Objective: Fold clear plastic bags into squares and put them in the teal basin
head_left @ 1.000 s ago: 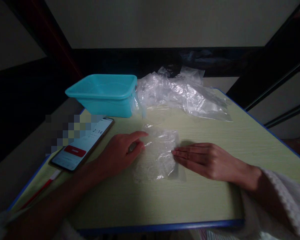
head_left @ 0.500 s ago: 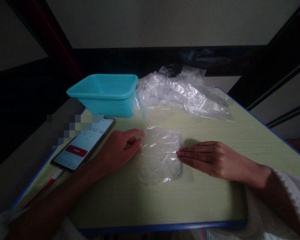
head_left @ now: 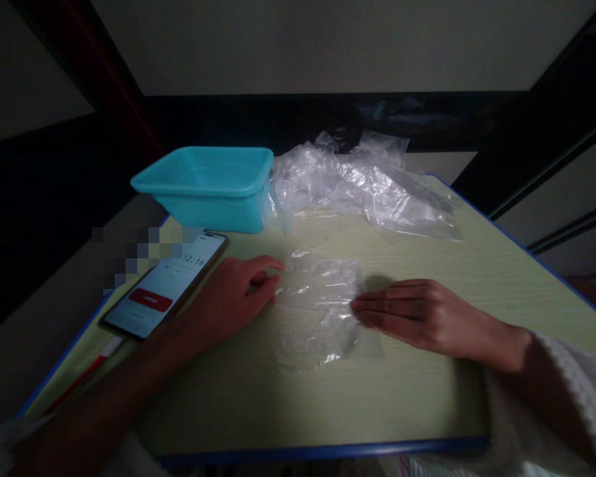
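Observation:
A clear plastic bag (head_left: 318, 311) lies flat and slightly wrinkled on the table in front of me. My left hand (head_left: 243, 288) is at the bag's left edge, thumb and index finger apart and curved, with nothing visible between them. From the other side, my right hand (head_left: 412, 315) reaches in with its fingers stretched out side by side. Its fingertips rest on the bag's right edge.
A turquoise plastic basin (head_left: 208, 212) stands at the back left. Beside it is a heap of crumpled clear plastic bags (head_left: 347, 175). A phone (head_left: 163, 288) with a red cable (head_left: 79, 381) lies by my left forearm. The table (head_left: 427, 404) has a blue edge.
My left hand has shifted very slightly to the left. The right hand and the bag stay practically where they were.

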A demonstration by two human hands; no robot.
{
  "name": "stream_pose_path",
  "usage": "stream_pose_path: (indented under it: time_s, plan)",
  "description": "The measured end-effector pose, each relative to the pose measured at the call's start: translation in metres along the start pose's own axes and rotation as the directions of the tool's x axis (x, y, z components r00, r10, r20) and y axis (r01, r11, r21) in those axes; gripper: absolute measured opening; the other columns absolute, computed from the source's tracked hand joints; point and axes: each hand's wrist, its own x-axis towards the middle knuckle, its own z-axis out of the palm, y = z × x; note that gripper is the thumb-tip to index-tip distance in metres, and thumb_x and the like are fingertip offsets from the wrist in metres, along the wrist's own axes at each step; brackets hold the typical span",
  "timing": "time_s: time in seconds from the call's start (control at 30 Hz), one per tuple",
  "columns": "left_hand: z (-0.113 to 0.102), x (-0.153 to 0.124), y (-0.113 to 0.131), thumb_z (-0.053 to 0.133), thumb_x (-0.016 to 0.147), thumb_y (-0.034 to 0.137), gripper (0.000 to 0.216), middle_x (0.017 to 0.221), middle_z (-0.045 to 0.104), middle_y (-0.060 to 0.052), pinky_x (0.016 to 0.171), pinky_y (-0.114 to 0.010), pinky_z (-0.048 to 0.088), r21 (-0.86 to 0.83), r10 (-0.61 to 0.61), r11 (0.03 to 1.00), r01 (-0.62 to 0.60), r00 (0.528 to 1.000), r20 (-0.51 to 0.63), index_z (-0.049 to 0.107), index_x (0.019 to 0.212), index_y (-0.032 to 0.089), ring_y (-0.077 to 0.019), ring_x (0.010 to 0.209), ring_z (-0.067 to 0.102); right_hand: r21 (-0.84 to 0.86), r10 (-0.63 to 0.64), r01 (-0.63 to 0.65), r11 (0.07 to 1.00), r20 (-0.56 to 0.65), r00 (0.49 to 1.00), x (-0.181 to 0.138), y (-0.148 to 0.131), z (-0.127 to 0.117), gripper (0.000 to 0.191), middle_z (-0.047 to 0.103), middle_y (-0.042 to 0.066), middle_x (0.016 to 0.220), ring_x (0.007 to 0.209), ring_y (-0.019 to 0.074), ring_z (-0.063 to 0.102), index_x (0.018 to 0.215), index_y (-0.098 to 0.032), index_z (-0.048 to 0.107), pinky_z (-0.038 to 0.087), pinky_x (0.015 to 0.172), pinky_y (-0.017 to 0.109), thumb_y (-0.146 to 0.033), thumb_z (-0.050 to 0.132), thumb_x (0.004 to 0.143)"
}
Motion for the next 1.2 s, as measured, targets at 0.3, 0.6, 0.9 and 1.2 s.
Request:
stream_pose_path:
  time_s: [0.3, 0.6, 0.9, 1.2]
  plan:
    - [-0.002, 0.003, -0.005, 0.046, 0.082, 0.030, 0.031, 0.061, 0.070, 0.002, 0.054, -0.022, 0.046, -0.003, -0.020, 1.000, 0.021, 0.998, 0.066, 0.066, 0.101, 0.016, -0.0157, 0.053, 0.065, 0.156, 0.090, -0.077, 0.985, -0.084, 0.992, 0.001, 0.001, 0.005, 0.036, 0.073, 0.008, 0.095, 0.083, 0.0165, 0.069, 0.094, -0.011, 0.066, 0.055, 0.072, 0.026, -0.021, 0.032, 0.098]
    - [-0.002, 0.002, -0.005, 0.047, 0.082, 0.028, 0.029, 0.062, 0.070, 0.001, 0.050, -0.022, 0.043, -0.019, -0.018, 1.000, 0.019, 0.998, 0.052, 0.066, 0.100, 0.015, -0.0139, 0.046, 0.059, 0.443, 0.430, -0.396, 0.805, 0.026, 0.903, 0.005, 0.003, 0.004, 0.038, 0.063, 0.002, 0.060, 0.053, 0.0120, 0.060, 0.074, -0.018, 0.065, 0.045, 0.052, 0.022, -0.036, 0.039, 0.096]
    - [0.002, 0.006, -0.005, 0.042, 0.082, 0.032, 0.037, 0.061, 0.065, 0.000, 0.041, -0.021, 0.038, -0.163, -0.096, 0.981, 0.107, 0.993, 0.075, 0.059, 0.108, 0.012, -0.0118, 0.040, 0.049, 0.723, 0.742, -0.612, 0.322, 0.208, 0.637, 0.015, 0.006, 0.012, 0.034, 0.048, -0.003, 0.051, 0.044, 0.0094, 0.041, 0.061, -0.018, 0.058, 0.031, 0.040, 0.021, -0.044, 0.053, 0.082]
    - [0.007, 0.010, -0.004, 0.046, 0.079, 0.035, 0.042, 0.059, 0.063, 0.001, 0.039, -0.020, 0.033, -0.303, -0.161, 0.936, 0.181, 0.983, 0.091, 0.047, 0.114, 0.012, -0.0106, 0.039, 0.045, 0.766, 0.823, -0.633, 0.108, 0.289, 0.489, 0.023, 0.012, 0.016, 0.022, 0.056, -0.002, 0.049, 0.040, 0.0105, 0.049, 0.062, -0.019, 0.058, 0.039, 0.039, 0.022, -0.038, 0.063, 0.072]
